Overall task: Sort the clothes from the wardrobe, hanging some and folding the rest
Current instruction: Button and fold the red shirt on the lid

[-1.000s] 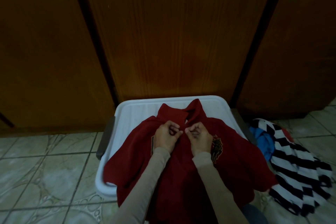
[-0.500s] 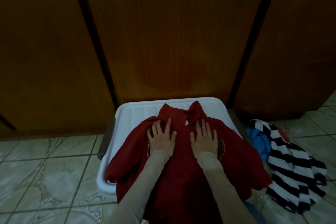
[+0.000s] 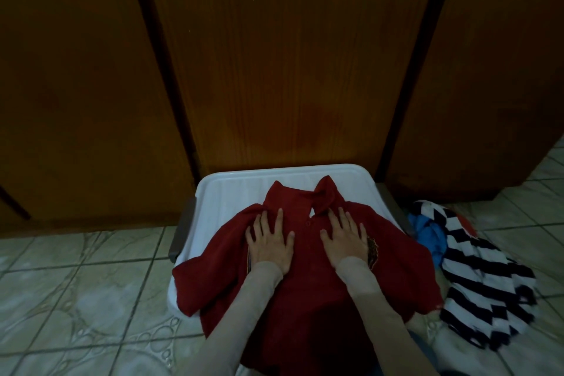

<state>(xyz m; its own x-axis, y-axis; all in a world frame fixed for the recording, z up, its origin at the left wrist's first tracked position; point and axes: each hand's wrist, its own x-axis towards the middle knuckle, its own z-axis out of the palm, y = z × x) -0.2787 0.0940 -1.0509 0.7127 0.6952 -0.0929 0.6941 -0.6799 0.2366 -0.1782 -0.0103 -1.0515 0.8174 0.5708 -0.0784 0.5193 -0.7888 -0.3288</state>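
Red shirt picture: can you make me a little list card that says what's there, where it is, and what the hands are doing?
shirt: red polo shirt, spread face up, collar toward the wardrobe
under it: white plastic lid on a bin
left hand: flat on the shirt's chest, fingers straight
right hand: flat on the chest beside the placket, fingers straight
other clothes: black-and-white striped garment and blue cloth on the floor, to the right
behind: dark wooden wardrobe doors, closed
floor: pale patterned tiles
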